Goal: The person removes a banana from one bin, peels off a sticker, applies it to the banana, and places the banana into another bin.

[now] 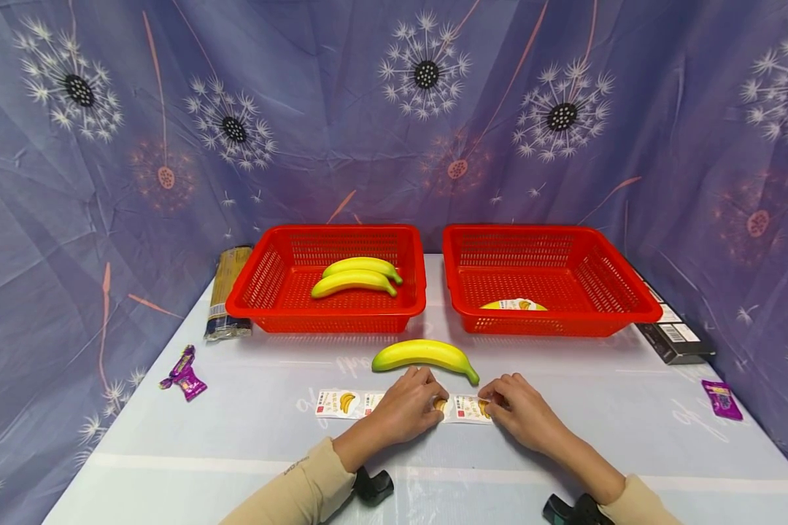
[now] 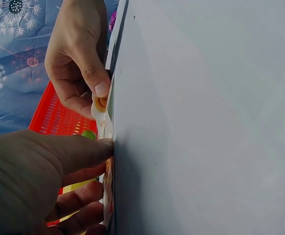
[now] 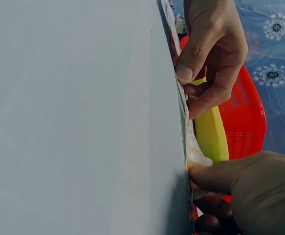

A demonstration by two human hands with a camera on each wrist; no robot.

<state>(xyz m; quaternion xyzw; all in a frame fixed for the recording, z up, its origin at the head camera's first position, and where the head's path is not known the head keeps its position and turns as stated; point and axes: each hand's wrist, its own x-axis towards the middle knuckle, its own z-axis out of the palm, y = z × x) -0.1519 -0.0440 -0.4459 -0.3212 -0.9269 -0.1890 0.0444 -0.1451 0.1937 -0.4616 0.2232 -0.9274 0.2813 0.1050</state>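
Two red mesh baskets [image 1: 328, 317] [image 1: 551, 321] stand on a pale blue-white counter [image 1: 236, 437]. The bananas [image 1: 425, 355] are yellow with green tips. The label strip [image 1: 341, 403] is white with banana prints. The backdrop [image 1: 105, 182] is purple-blue with white dandelions.

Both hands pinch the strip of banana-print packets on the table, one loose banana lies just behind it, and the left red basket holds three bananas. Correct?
Not quite: the head view shows two bananas in the left red basket, not three. The rest holds.
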